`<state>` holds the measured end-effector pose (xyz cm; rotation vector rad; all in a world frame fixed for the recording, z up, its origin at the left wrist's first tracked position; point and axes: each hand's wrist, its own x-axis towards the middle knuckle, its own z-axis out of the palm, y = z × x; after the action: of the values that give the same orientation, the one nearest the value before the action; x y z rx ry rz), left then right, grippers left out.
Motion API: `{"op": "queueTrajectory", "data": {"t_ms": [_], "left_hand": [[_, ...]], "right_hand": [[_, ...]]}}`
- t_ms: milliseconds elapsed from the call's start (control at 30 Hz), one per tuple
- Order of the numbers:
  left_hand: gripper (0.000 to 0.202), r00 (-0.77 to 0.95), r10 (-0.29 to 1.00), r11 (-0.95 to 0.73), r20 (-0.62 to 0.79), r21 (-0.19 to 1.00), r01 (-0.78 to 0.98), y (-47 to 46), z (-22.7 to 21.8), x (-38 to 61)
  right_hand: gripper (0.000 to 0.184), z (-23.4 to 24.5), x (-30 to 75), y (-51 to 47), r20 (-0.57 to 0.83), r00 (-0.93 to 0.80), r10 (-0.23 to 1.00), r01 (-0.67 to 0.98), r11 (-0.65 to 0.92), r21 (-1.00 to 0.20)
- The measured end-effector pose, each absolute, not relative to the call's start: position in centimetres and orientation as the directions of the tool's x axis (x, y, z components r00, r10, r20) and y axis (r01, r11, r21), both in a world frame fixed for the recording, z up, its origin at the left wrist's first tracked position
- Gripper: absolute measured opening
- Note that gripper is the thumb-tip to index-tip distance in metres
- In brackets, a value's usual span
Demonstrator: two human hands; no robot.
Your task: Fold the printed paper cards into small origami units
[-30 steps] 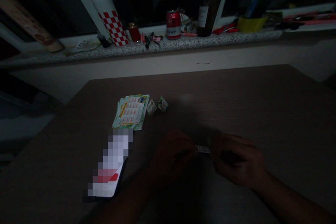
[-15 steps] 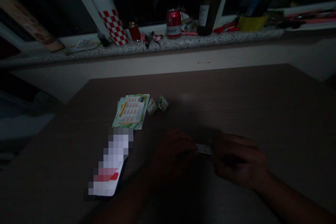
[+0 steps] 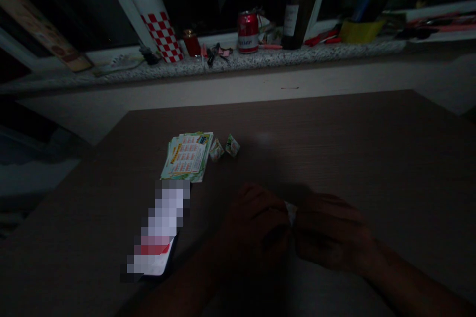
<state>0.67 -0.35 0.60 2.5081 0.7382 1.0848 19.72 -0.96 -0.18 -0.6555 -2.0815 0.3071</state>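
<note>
My left hand (image 3: 260,223) and my right hand (image 3: 330,230) meet over the table, fingers pinched together. Between them a small folded paper ticket (image 3: 291,212) shows only as a pale sliver; the fingers cover the rest. Further up to the left lies a loose stack of printed paper tickets (image 3: 188,156) with rows of red print. Beside the stack sit two small folded paper pieces, one close to its edge (image 3: 216,150) and another folded piece (image 3: 232,145) just to the right. Deep shadow hides the details of both hands.
A phone (image 3: 158,237) with a lit, blurred screen lies left of my left hand on the wooden table (image 3: 334,138). Along the granite sill (image 3: 230,65) behind stand a red-checked white bottle (image 3: 163,34), a red can (image 3: 248,32), a dark bottle (image 3: 295,20) and small items.
My hands have come closer together, and less of the paper ticket shows between them. The stack, the folded pieces and the phone lie as before; the view has shifted slightly.
</note>
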Motion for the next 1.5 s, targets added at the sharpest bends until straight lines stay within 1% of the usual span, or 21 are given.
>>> {"op": "queueTrajectory", "data": {"t_ms": [133, 233, 367, 533, 700, 900, 933, 1000, 1067, 1100, 1167, 1333, 1400, 1500], "left_hand": [[0.004, 0.621, 0.521, -0.851, 0.585, 0.406, 0.332, -0.2, 0.8, 0.7], [0.004, 0.620, 0.512, -0.858, 0.594, 0.386, 0.339, -0.2, 0.8, 0.8], [0.004, 0.621, 0.516, -0.856, 0.590, 0.364, 0.366, -0.1, 0.8, 0.7], [0.010, 0.600, 0.536, -0.844, 0.594, 0.358, 0.399, 0.4, 0.9, 0.2], [0.010, 0.585, 0.556, -0.829, 0.591, 0.348, 0.438, 1.2, 0.8, -0.7], [0.011, 0.543, 0.610, -0.790, 0.577, 0.389, 0.474, 0.9, 1.6, -1.2], [0.011, 0.539, 0.600, -0.797, 0.590, 0.382, 0.468, 0.7, 1.7, -1.1], [0.011, 0.590, 0.564, -0.824, 0.577, 0.351, 0.445, 0.2, 1.9, -0.6], [0.003, 0.648, 0.529, -0.848, 0.547, 0.321, 0.421, -0.2, 1.8, -0.1], [0.004, 0.661, 0.520, -0.854, 0.541, 0.309, 0.419, -0.3, 1.7, 0.1], [0.008, 0.661, 0.511, -0.859, 0.550, 0.317, 0.402, -0.3, 1.4, 0.3], [0.005, 0.609, 0.538, -0.842, 0.583, 0.406, 0.356, -0.2, 0.9, 0.1], [0.005, 0.605, 0.538, -0.842, 0.587, 0.414, 0.347, -0.2, 0.8, 0.1], [0.006, 0.626, 0.544, -0.837, 0.559, 0.412, 0.360, -0.3, 0.8, 0.3]], "right_hand": [[0.016, -0.5, 19.6, -1.2, 0.683, -0.486, 0.545, 0.339, 0.838, -0.427], [0.013, -0.6, 19.6, -1.3, 0.698, -0.487, 0.525, 0.320, 0.851, -0.417], [0.014, -0.2, 19.5, -1.3, 0.722, -0.460, 0.517, 0.343, 0.853, -0.393], [0.017, 0.9, 19.6, -1.2, 0.746, -0.418, 0.518, 0.388, 0.845, -0.369], [0.021, 1.2, 20.2, -1.1, 0.751, -0.368, 0.548, 0.375, 0.827, -0.419], [0.022, 0.9, 20.1, -1.0, 0.743, -0.362, 0.563, 0.379, 0.817, -0.435], [0.021, 0.9, 20.0, -1.0, 0.740, -0.371, 0.561, 0.374, 0.820, -0.434], [0.019, 0.8, 19.8, -0.9, 0.736, -0.391, 0.552, 0.362, 0.828, -0.428], [0.017, 0.6, 19.7, -0.9, 0.716, -0.419, 0.558, 0.355, 0.827, -0.436], [0.016, 0.6, 19.7, -0.9, 0.709, -0.425, 0.563, 0.352, 0.824, -0.443], [0.016, 0.6, 19.7, -0.9, 0.698, -0.425, 0.577, 0.353, 0.815, -0.459], [0.016, 0.4, 20.0, -0.9, 0.703, -0.407, 0.583, 0.335, 0.811, -0.479], [0.016, 0.3, 20.0, -0.9, 0.707, -0.408, 0.578, 0.323, 0.816, -0.480], [0.016, 0.2, 19.9, -1.0, 0.699, -0.421, 0.578, 0.325, 0.816, -0.479]]}}
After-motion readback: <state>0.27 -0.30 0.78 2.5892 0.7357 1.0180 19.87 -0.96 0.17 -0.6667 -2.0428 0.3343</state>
